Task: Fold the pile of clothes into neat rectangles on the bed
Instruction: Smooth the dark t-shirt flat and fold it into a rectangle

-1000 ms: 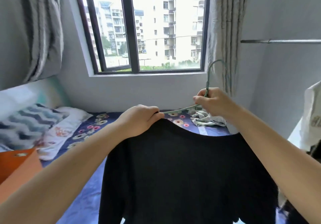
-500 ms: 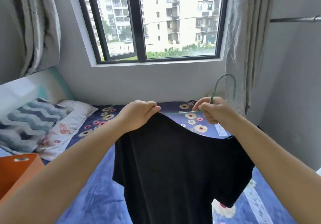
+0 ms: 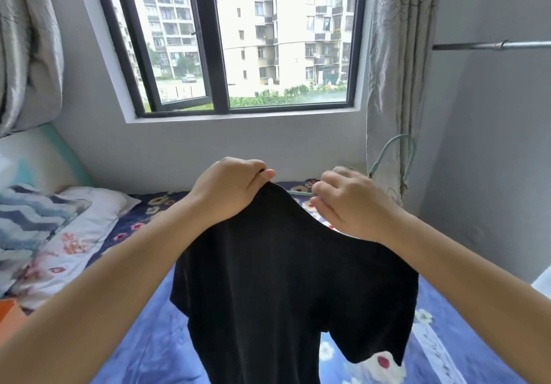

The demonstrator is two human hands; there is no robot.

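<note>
A grey-walled bedroom, one dark-framed window (image 3: pixel 238 40) at twelve o'clock, two grey curtains, one (image 3: pixel 26 46) at ten o'clock and one (image 3: pixel 396 70) at one o'clock. One bed (image 3: pixel 143 339) with a blue flowered sheet fills the lower half; two pillows (image 3: pixel 50 228) lie at nine o'clock. One black T-shirt (image 3: pixel 286 291) hangs in the air above the sheet, dead centre, hiding much of the bed. The left hand (image 3: pixel 229 189) pinches its shoulder, fingers curled tight on the cloth. The right hand (image 3: pixel 346 201), fingers curled, grips one green wire hanger (image 3: pixel 387 157), its hook rising towards one o'clock. One metal rail (image 3: pixel 492 45) crosses at two o'clock.
</note>
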